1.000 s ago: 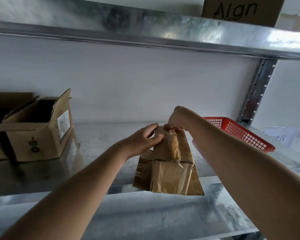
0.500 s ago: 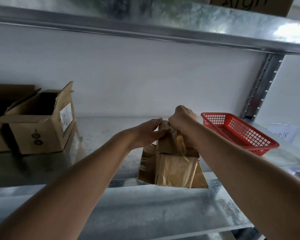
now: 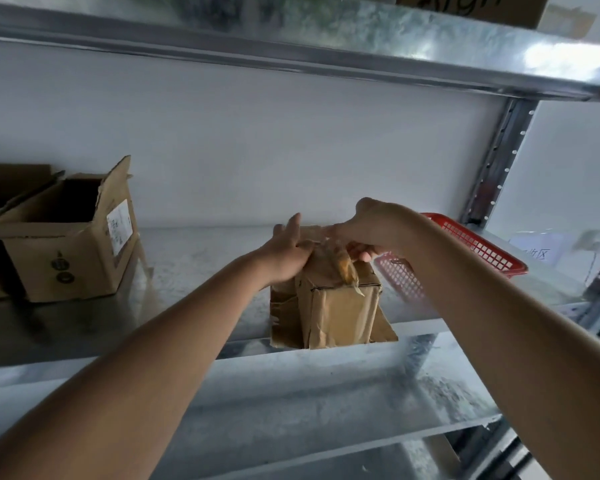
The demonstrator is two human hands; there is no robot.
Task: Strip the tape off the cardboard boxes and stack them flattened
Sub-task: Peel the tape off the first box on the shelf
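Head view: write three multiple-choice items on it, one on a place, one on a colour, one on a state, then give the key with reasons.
1. Where does the open cardboard box stand relative to the hands?
A. far left on the shelf
B. inside the basket
C. on the upper shelf

2. What colour is the mesh basket?
A. blue
B. red
C. green

3. What is the right hand doing on the small taped box?
A. resting flat on the shelf
B. hanging idle
C. pinching the tape at the box's top

Key: 1 A, it sits at the shelf's left end; 2 B, its mesh is plainly red; 3 C, fingers curl round the bunched tape while the left hand steadies the box.
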